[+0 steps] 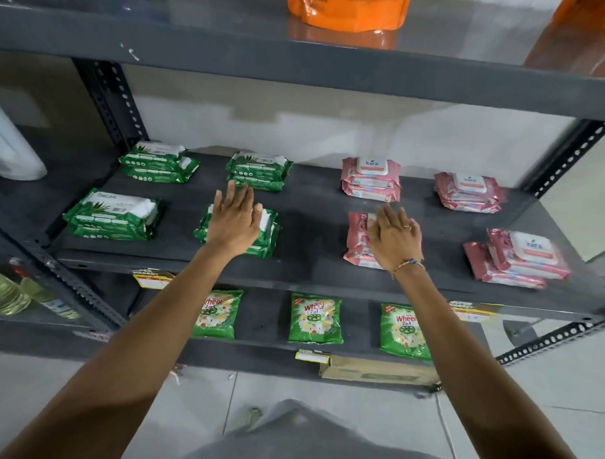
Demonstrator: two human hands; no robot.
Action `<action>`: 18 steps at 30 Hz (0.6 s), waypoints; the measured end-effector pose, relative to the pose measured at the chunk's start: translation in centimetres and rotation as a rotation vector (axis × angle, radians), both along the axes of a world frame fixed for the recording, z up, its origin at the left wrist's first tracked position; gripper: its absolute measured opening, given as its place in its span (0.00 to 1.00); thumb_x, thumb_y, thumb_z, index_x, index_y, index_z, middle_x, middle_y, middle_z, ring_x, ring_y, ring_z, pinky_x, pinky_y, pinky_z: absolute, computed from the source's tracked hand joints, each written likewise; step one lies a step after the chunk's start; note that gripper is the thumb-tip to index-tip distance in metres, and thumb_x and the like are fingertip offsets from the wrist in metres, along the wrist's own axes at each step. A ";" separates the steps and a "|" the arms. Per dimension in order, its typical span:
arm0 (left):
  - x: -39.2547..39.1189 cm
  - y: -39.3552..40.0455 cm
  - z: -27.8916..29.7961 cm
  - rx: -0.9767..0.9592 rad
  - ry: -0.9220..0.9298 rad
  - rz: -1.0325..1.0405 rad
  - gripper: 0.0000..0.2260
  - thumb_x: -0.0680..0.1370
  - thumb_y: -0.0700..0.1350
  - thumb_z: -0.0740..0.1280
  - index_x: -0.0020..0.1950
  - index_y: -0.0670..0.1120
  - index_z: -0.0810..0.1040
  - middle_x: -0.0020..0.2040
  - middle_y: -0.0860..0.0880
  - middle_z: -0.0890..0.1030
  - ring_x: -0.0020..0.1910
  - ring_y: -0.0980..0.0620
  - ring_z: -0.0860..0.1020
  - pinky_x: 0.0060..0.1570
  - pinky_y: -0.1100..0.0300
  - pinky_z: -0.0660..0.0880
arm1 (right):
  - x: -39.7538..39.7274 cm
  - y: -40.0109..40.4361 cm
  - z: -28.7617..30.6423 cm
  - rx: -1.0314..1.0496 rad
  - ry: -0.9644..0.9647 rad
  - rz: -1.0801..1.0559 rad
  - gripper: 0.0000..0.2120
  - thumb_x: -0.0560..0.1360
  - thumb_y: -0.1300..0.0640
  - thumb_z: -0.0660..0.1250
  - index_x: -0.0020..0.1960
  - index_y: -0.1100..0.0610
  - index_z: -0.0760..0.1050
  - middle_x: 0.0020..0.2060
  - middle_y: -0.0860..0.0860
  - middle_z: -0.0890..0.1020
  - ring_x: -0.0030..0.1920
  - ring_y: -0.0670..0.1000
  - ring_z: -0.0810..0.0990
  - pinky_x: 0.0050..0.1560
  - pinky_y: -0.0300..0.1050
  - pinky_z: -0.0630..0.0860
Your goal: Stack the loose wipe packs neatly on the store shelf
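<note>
On the dark grey shelf [312, 209] lie small stacks of wipe packs, green on the left half and pink on the right. My left hand [234, 220] hovers flat, fingers spread, over the front-middle green stack [270, 235] and hides most of it. My right hand [393, 237] is spread over the front pink stack [357, 238]. Other green stacks sit at the front left [113, 216], back left [159, 162] and back middle [258, 171]. Pink stacks lie at the back [371, 180], back right [468, 192] and front right [523, 259], the last one skewed.
Green detergent pouches [315, 319] hang on the shelf below. Orange pouches [346, 7] stand on the shelf above, whose front edge overhangs. A white bottle [9, 150] and oil bottles [4, 294] stand at the left. A cardboard box [378, 371] lies on the floor.
</note>
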State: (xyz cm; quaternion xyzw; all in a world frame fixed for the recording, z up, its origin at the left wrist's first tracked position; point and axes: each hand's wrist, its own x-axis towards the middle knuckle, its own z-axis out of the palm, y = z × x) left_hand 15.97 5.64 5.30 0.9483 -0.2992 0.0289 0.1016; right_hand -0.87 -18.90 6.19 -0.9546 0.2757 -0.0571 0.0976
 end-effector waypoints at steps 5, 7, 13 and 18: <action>0.1 0.5 -1.4 0.072 0.021 0.053 0.26 0.83 0.51 0.43 0.77 0.39 0.51 0.79 0.43 0.51 0.78 0.46 0.45 0.76 0.49 0.42 | -0.3 0.3 -0.8 -0.048 0.005 -0.009 0.25 0.81 0.50 0.45 0.76 0.55 0.55 0.76 0.52 0.59 0.77 0.55 0.52 0.75 0.54 0.46; 0.1 0.4 -1.6 0.072 0.022 0.053 0.26 0.83 0.51 0.43 0.77 0.39 0.51 0.79 0.44 0.51 0.78 0.46 0.45 0.76 0.50 0.43 | -0.1 0.3 -1.1 -0.055 -0.008 -0.018 0.25 0.81 0.49 0.45 0.76 0.55 0.56 0.76 0.52 0.60 0.77 0.56 0.53 0.75 0.55 0.47; 0.2 0.6 -1.9 0.069 0.026 0.047 0.26 0.82 0.51 0.43 0.78 0.40 0.50 0.79 0.45 0.51 0.78 0.47 0.46 0.76 0.51 0.42 | -0.2 0.4 -1.7 -0.044 -0.080 -0.038 0.24 0.81 0.50 0.47 0.75 0.56 0.60 0.74 0.53 0.64 0.76 0.59 0.56 0.75 0.57 0.50; 0.4 0.4 -1.6 0.101 0.065 0.042 0.26 0.82 0.52 0.41 0.78 0.41 0.47 0.79 0.45 0.47 0.78 0.48 0.43 0.76 0.51 0.41 | 0.1 0.4 -1.7 -0.044 -0.061 -0.057 0.24 0.81 0.50 0.46 0.75 0.55 0.58 0.76 0.53 0.60 0.77 0.58 0.52 0.76 0.56 0.48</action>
